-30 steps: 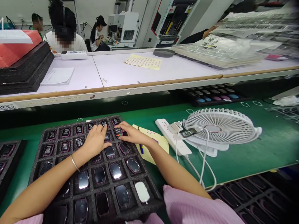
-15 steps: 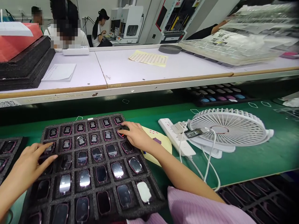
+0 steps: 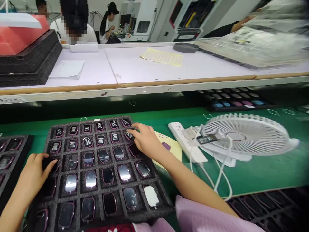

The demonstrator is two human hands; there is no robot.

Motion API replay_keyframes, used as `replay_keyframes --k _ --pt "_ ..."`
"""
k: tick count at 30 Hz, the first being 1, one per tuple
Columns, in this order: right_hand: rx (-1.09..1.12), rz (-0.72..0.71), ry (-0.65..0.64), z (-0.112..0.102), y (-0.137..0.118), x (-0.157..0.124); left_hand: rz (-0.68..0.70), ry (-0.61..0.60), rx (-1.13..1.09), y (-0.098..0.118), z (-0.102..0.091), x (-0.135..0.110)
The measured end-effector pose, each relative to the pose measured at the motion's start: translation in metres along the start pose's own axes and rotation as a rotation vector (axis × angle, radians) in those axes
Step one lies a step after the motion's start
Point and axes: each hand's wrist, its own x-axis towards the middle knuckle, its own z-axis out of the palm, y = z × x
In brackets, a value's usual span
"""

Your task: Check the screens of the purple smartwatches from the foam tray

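Note:
A dark foam tray [image 3: 96, 167] with square compartments holds smartwatch bodies in purplish frames. Several in the two far rows show white text; most nearer ones have dark or reflective screens. At the left edge, my left hand [image 3: 32, 175] has thumb and index finger spread over a dark smartwatch [image 3: 56, 167] in the third row, partly hiding it. My right hand [image 3: 147, 141] is over the right edge, fingers loosely bent and slightly apart beside a smartwatch [image 3: 129, 135] with lit text in the second row. Whether either hand presses its watch is hidden.
A white fan [image 3: 243, 137] lies on the green table right of a power strip [image 3: 185, 141] with cables. Yellow paper [image 3: 177, 153] is partly under my right forearm. Another watch tray [image 3: 14, 161] is at left. A white shelf [image 3: 135, 72] runs behind; people sit beyond it.
My left hand has moved from a lit second-row watch to the dark one below it. The watch beside my right fingers, dark and reddish before, now shows text. The camera view has shifted slightly.

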Motion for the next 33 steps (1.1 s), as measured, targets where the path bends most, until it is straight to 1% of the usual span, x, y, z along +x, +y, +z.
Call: replay_keyframes --k 1,3,6,8,10,12,14,17,19,21,23,24,25,26,28,30,32,33 --pt "0.031 -0.057 0.001 -0.001 -0.013 0.005 0.008 0.011 0.022 0.0 0.001 -0.002" --pt "0.089 -0.191 -0.043 -0.003 -0.043 0.018 0.026 0.014 0.054 0.001 0.002 -0.006" --pt "0.161 -0.394 -0.191 -0.002 -0.096 0.04 0.057 0.007 0.102 0.002 0.003 -0.015" --pt "0.193 -0.508 -0.251 0.001 -0.128 0.055 0.089 0.02 0.123 0.004 0.005 -0.021" --pt "0.209 -0.553 -0.253 0.007 -0.155 0.069 0.126 0.043 0.121 0.005 0.008 -0.024" --pt "0.195 -0.538 -0.258 0.013 -0.175 0.082 0.143 0.07 0.09 0.007 0.011 -0.026" --pt "0.165 -0.509 -0.291 0.018 -0.189 0.092 0.125 0.075 0.029 0.009 0.012 -0.027" --pt "0.195 -0.469 -0.326 0.021 -0.199 0.096 0.063 -0.003 -0.132 0.014 0.006 -0.026" --pt "0.264 -0.461 -0.301 0.019 -0.199 0.093 -0.001 -0.037 -0.256 0.017 -0.003 -0.025" --pt "0.341 -0.504 -0.259 0.016 -0.194 0.088 -0.069 -0.029 -0.389 0.023 -0.014 -0.023" --pt "0.479 -0.546 -0.256 0.012 -0.184 0.082 -0.11 -0.06 -0.583 0.031 -0.026 -0.018" --pt "0.591 -0.53 -0.275 0.01 -0.178 0.079 -0.117 -0.105 -0.705 0.036 -0.032 -0.014" --pt "0.732 -0.483 -0.299 0.008 -0.171 0.077 -0.116 -0.163 -0.831 0.043 -0.037 -0.011" --pt "0.895 -0.405 -0.327 0.007 -0.164 0.076 -0.111 -0.217 -0.946 0.051 -0.042 -0.006" --pt "1.27 -0.183 -0.399 0.005 -0.148 0.073 -0.088 -0.289 -1.11 0.069 -0.048 0.002" --pt "1.638 0.074 -0.457 0.005 -0.132 0.071 -0.058 -0.314 -1.206 0.088 -0.05 0.011" --pt "1.93 0.3 -0.465 0.005 -0.12 0.067 -0.024 -0.323 -1.242 0.106 -0.047 0.02" --pt "2.028 0.377 -0.443 0.005 -0.116 0.064 -0.002 -0.309 -1.235 0.114 -0.044 0.023"
